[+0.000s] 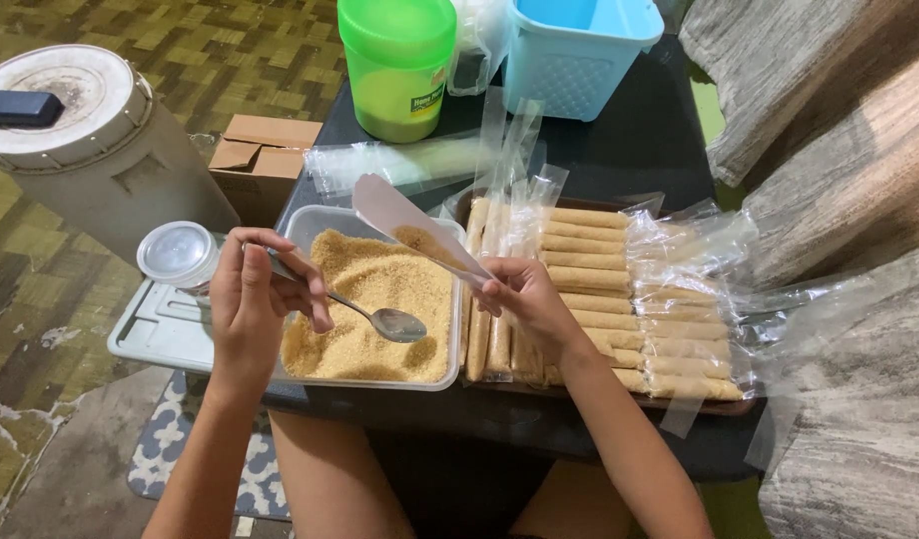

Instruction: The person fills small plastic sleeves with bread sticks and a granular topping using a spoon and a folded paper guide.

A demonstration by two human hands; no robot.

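Note:
My left hand [250, 304] grips a metal spoon [384, 319], whose bowl hovers over a clear plastic tub [309, 225] of brown sugar [374, 299]. My right hand [524, 294] holds a long narrow clear plastic bag [404, 222] tilted up to the left, with a little brown sugar inside it. To the right of the tub, a dark tray [744, 404] holds rows of tan rolled sticks [589, 274] sealed in clear bags. Some filled bags [499, 344] stand between tub and tray.
A dark table [629, 140] carries a green lidded jar [397, 65], a blue plastic basket [574, 55] and loose clear bags [399, 165]. Left are a grey lid [160, 329], a round clear lid [178, 253], a cardboard box [260, 160] and a large white bucket [80, 140]. Grey upholstery [839, 200] is at right.

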